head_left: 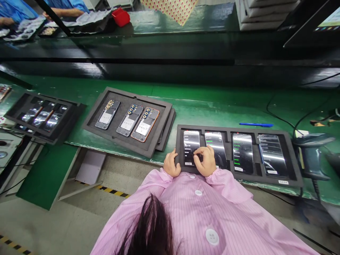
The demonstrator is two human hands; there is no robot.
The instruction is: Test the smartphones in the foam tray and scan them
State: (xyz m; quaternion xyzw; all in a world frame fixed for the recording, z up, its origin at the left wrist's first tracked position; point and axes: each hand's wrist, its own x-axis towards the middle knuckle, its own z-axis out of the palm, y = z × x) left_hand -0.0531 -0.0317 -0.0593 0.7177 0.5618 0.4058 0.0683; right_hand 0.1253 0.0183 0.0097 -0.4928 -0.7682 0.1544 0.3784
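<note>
A dark foam tray (228, 129) lies at the table's front edge with several phones, screens up and lit with text. My left hand (172, 163) rests at the tray's left end, its fingers bent over the rim with the thumb apart. Over the leftmost phone (190, 141) is my right hand (205, 161), thumb and forefinger curled close to the screen's right side; nothing shows between them. The second phone (218, 152) sits tilted in its slot, partly behind that hand. Farther right lie a third phone (242, 152) and a fourth phone (272, 154).
Left of centre, stacked trays (122, 95) hold open-backed phones (130, 120); more trays (66, 106) stand far left. A blue pen (256, 124) lies behind the phone tray. A scanner (315, 156) with cables is at right. Another person's blue sleeve (67, 5) shows upper left.
</note>
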